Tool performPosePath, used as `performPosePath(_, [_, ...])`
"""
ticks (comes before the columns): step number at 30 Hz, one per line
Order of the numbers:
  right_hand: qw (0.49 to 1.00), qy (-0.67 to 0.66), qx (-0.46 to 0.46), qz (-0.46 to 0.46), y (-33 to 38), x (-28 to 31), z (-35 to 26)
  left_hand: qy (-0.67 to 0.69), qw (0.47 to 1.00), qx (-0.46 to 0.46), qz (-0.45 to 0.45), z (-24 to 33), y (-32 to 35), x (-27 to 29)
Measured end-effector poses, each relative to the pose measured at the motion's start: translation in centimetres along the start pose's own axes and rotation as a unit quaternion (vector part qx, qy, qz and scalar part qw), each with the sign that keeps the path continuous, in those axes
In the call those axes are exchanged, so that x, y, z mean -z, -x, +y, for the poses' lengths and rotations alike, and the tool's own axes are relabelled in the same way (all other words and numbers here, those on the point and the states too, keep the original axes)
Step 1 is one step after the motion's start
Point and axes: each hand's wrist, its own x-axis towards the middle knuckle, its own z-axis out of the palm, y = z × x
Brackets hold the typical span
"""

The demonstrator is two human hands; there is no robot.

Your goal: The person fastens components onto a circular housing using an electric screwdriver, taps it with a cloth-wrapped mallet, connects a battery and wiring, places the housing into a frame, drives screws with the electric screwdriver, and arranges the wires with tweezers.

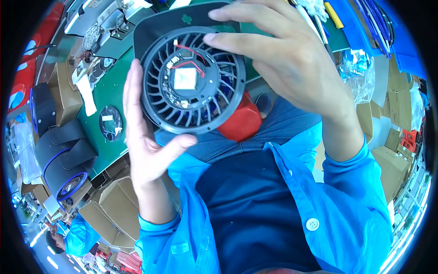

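Your green tabletop (117,86) has a dark disc (111,124) lying at left, a white strip (87,95) near it, and metal parts (111,21) toward the far left.

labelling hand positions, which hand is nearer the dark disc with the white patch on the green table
Left hand: it is just right of the dark disc, along the left side of the finned unit. The right hand is farther away, at the unit's upper right.

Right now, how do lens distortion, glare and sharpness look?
Head view: surroundings warp toward a dark rim; ceiling lights glare at lower left; the white square on the finned disc looks washed out; the disc itself reads clearly, but details near the rim do not.
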Motion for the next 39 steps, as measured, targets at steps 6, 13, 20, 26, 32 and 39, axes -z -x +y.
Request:
performPosePath(6, [0.863, -0.18, -0.386, -0.271, -4.4, 4.8, -3.1, -0.043, 0.999, -0.017, 0.017, -0.6, -0.2, -0.6])
performPosePath(13, [0.831, -0.191, -0.411, -0.323, -5.6, 2.9, -2.7, -0.047, 0.998, -0.013, 0.037, -1.1, 0.3, -1.0])
performPosePath(20, [0.808, -0.21, -0.404, -0.373, -6.4, 2.6, -1.5, -0.065, 0.997, -0.027, 0.038, -1.3, 0.3, -1.1])
performPosePath(26, [0.872, -0.199, -0.307, -0.326, -5.0, 1.0, -1.5, -0.037, 0.999, -0.012, 0.003, -1.4, 0.2, -0.7])
performPosePath(32, [0.894, -0.174, -0.288, -0.295, -4.5, 0.8, -1.8, 0.039, 0.999, 0.003, 0.031, -1.3, 0.1, -1.3])
performPosePath(39, [0.896, -0.214, -0.259, -0.291, -4.6, 0.6, -0.7, 0.07, 0.997, 0.008, 0.017, -0.9, -0.4, -1.4])
